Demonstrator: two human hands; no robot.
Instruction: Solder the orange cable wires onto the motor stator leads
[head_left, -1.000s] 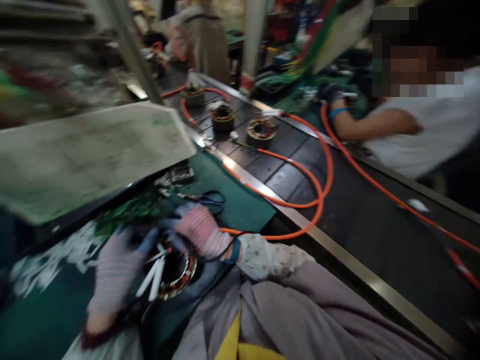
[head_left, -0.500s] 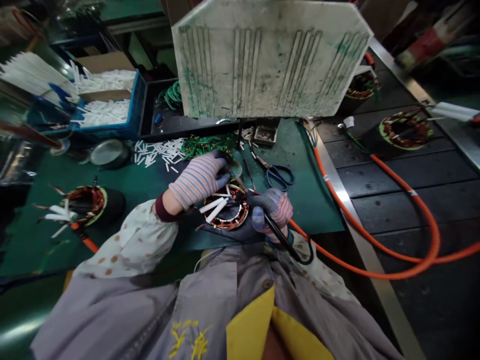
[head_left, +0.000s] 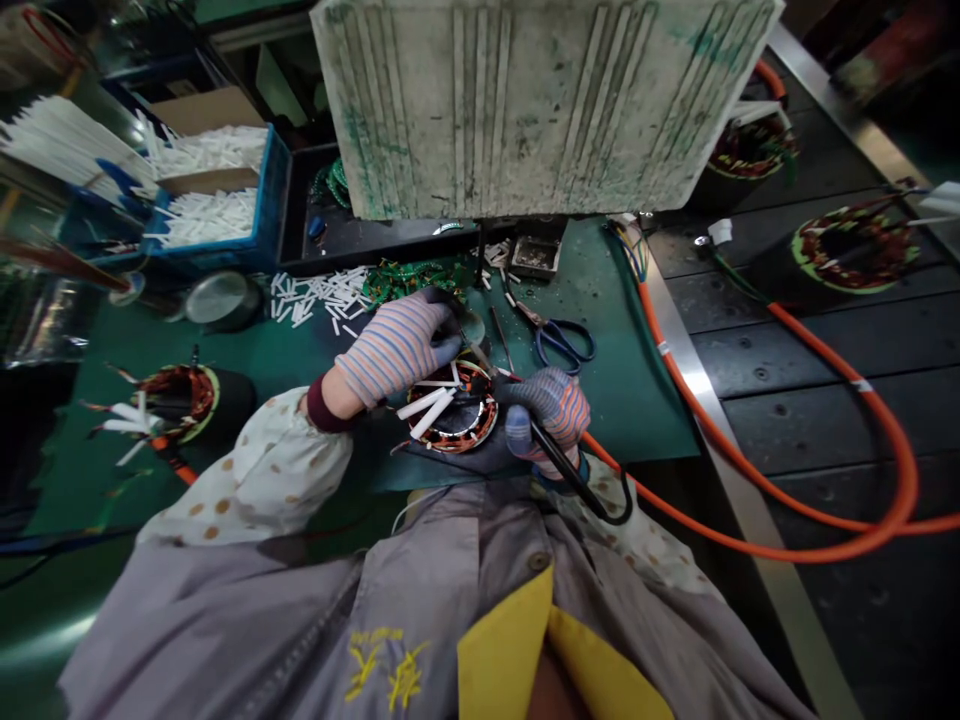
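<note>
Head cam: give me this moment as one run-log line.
left hand: striped glove, over wound stator | right hand: striped glove, grips black-handled tool | nearby: blue-handled scissors on green mat

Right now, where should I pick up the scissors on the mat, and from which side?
Best to take the scissors by their blue finger loops, coming from the right: the loops lie on the green mat nearest your right hand, with the blades pointing away.
</note>
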